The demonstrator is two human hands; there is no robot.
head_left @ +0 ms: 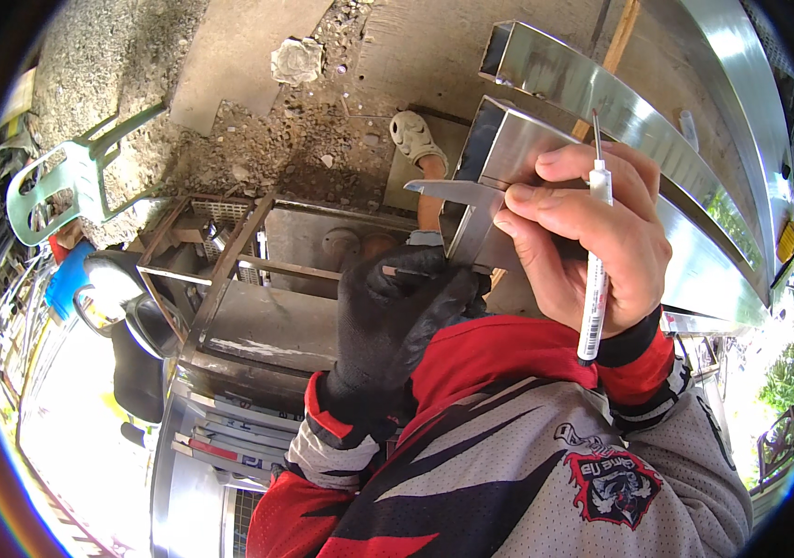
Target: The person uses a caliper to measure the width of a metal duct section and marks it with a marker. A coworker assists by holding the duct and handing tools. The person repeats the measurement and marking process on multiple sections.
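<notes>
My left hand (397,302), in a black glove, is closed around the lower part of a metal caliper (478,223). The caliper's pointed jaw reaches left across the open end of a shiny rectangular metal tube (527,144). At the other side of that jaw, my bare right hand (592,223) pinches the caliper between thumb and fingertips. A white marker (596,288) with a thin tip pointing up is tucked among the fingers of this same hand. Part of the caliper's beam is hidden by the glove.
Another open-ended metal tube (555,65) lies beyond the first, with large curved shiny sheets to the right. A rusty frame (229,270) stands left, near a pale green plastic chair (71,186). A foot in a beige clog (415,138) rests ahead on the dirty ground.
</notes>
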